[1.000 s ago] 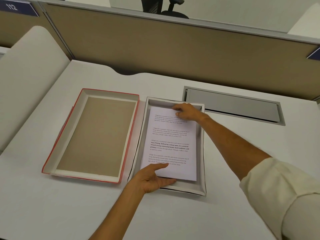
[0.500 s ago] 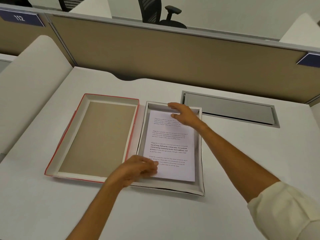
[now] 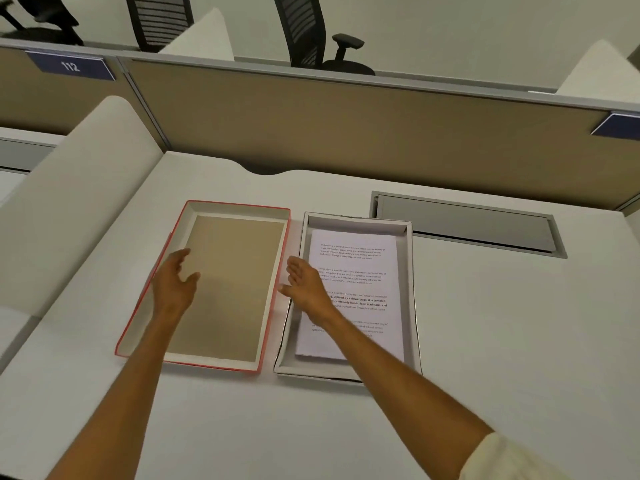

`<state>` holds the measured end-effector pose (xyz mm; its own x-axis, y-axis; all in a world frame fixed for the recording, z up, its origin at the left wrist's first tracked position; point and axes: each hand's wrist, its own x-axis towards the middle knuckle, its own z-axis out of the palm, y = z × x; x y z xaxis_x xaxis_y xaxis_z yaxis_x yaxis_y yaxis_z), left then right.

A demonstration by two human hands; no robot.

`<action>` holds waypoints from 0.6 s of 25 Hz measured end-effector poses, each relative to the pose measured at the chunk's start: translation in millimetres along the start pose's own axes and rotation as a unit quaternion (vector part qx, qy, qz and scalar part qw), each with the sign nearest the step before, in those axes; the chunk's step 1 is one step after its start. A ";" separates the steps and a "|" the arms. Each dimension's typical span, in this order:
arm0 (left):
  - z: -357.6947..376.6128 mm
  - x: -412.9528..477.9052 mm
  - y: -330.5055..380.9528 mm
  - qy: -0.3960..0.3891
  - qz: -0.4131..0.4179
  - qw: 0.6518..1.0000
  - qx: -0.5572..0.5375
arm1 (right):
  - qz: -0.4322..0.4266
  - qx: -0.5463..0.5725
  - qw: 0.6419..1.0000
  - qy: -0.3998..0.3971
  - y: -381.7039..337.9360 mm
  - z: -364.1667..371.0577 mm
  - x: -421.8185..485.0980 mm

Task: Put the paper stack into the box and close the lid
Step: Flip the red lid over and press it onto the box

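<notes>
A white box [image 3: 411, 299] sits open on the desk with the printed paper stack [image 3: 360, 271] lying flat inside it. To its left lies the red-edged lid [image 3: 228, 289], upside down, its brown inner face showing. My left hand [image 3: 175, 285] hovers over the lid's left edge, fingers spread, holding nothing. Over the gap between lid and box is my right hand [image 3: 304, 284], open, near the lid's right wall. My right forearm crosses the box's near left corner and hides part of the paper.
A grey cable hatch [image 3: 464, 225] is set into the desk behind and right of the box. A tan partition [image 3: 346, 126] closes off the desk's far side, and a curved white divider [image 3: 69, 216] rises on the left. Office chairs stand beyond the partition.
Both hands have left the paper stack and moved left; the left hand is now over the lid's left side, the right hand beside the lid's right wall. The paper lies flat in the box.
</notes>
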<state>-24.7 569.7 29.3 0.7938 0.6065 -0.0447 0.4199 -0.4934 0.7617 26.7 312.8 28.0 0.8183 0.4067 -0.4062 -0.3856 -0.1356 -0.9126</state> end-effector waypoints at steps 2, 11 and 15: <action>-14.6 5.2 -20.7 0.029 -0.018 0.998 0.054 | 0.011 -0.020 1.000 0.008 6.7 14.1 -0.5; -45.9 4.4 -60.9 0.000 -0.087 0.984 0.158 | 0.041 -0.148 0.987 0.042 27.9 50.6 3.7; -53.6 1.7 -54.7 0.016 -0.062 0.983 0.173 | 0.036 -0.161 0.985 0.041 26.5 49.6 4.4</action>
<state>-69.9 631.1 22.1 0.7151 0.6921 -0.0982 0.6415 -0.5940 0.4855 -1.1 355.8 4.2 0.8302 0.3136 -0.4609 -0.2996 -0.4463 -0.8432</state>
